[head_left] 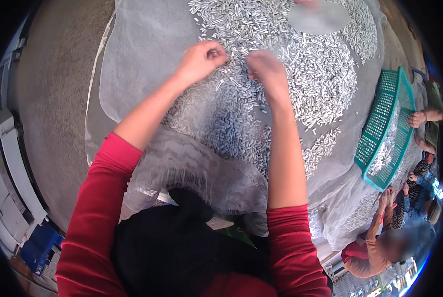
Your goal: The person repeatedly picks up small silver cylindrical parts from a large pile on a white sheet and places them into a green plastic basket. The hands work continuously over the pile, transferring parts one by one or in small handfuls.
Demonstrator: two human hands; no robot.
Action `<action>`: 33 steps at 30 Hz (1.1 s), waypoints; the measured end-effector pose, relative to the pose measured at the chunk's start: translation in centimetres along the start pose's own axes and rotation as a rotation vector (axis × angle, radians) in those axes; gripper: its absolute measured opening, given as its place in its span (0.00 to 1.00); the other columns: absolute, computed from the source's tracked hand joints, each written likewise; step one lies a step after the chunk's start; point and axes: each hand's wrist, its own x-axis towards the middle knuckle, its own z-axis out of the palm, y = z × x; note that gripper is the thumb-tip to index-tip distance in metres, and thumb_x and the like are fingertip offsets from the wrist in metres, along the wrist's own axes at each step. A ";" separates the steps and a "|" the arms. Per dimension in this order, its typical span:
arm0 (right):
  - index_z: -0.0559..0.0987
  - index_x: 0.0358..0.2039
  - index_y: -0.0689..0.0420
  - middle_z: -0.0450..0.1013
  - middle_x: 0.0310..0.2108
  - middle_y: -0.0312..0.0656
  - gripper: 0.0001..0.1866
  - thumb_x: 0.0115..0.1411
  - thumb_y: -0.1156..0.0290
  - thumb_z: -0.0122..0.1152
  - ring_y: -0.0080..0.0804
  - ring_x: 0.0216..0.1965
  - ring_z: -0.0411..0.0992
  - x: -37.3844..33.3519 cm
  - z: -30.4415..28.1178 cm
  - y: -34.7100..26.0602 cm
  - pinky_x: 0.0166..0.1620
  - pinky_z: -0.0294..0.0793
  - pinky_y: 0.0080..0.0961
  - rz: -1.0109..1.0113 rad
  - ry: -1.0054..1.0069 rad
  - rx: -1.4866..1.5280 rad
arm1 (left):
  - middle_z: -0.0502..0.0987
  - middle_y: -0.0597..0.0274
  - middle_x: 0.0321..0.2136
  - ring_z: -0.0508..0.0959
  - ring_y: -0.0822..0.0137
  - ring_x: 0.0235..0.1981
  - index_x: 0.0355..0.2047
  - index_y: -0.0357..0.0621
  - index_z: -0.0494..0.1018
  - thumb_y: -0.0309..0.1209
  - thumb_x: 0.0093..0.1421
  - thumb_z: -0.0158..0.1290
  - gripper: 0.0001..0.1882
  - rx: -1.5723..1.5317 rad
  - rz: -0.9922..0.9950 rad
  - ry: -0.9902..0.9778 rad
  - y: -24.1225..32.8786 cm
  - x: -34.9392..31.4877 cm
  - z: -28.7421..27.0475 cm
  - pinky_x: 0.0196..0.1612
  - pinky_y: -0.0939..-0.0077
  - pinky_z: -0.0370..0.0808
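A broad layer of small, silvery, elongated pieces [320,79] is spread over a translucent mesh sheet [142,59] on the table. Above the left part of this layer is my left hand [201,62], its thumb and fingertips closed in a pinch; whatever they hold is too small to name. Close by on the right, my right hand [268,69] hovers over the same pieces. Motion blurs its fingers, which look bent, and I cannot tell whether anything is in them. A gap separates the two hands, with loose pieces visible below it.
At the right edge of the table stands a green plastic basket [387,123] with silvery contents. A person's hand [417,119] rests at its rim. Further right, several people work, one in an orange-brown sleeve [372,237]. The mesh hangs in folds [192,158] near my body.
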 end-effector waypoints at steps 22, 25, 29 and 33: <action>0.79 0.29 0.54 0.75 0.29 0.44 0.06 0.49 0.69 0.64 0.36 0.28 0.75 -2.3 2.2 3.4 0.33 0.74 0.32 -0.186 0.088 -0.873 | 0.78 0.69 0.34 0.73 0.77 0.37 0.34 0.43 0.77 0.31 0.55 0.59 0.08 -0.336 -0.166 -0.086 0.1 1.6 -2.9 0.43 0.80 0.69; 0.79 0.28 0.54 0.75 0.27 0.43 0.06 0.49 0.68 0.65 0.37 0.28 0.75 -2.2 2.8 3.6 0.33 0.74 0.33 -0.260 0.082 -1.021 | 0.77 0.71 0.32 0.72 0.79 0.36 0.33 0.44 0.77 0.31 0.55 0.60 0.07 -0.320 -0.161 -0.089 0.5 0.9 -3.6 0.40 0.83 0.68; 0.78 0.28 0.58 0.73 0.25 0.38 0.05 0.52 0.70 0.60 0.31 0.27 0.73 -2.9 1.1 2.2 0.32 0.70 0.28 0.025 0.017 -0.506 | 0.76 0.70 0.30 0.72 0.77 0.33 0.34 0.43 0.75 0.32 0.57 0.57 0.07 -0.528 -0.282 -0.089 0.8 0.4 -4.3 0.37 0.83 0.68; 0.77 0.30 0.64 0.71 0.26 0.39 0.07 0.54 0.74 0.55 0.29 0.28 0.70 -3.1 -0.3 0.8 0.32 0.67 0.23 0.202 -0.123 0.420 | 0.75 0.68 0.30 0.71 0.75 0.30 0.37 0.43 0.72 0.33 0.59 0.52 0.09 -0.911 -0.359 -0.182 0.6 -0.3 -4.5 0.34 0.82 0.69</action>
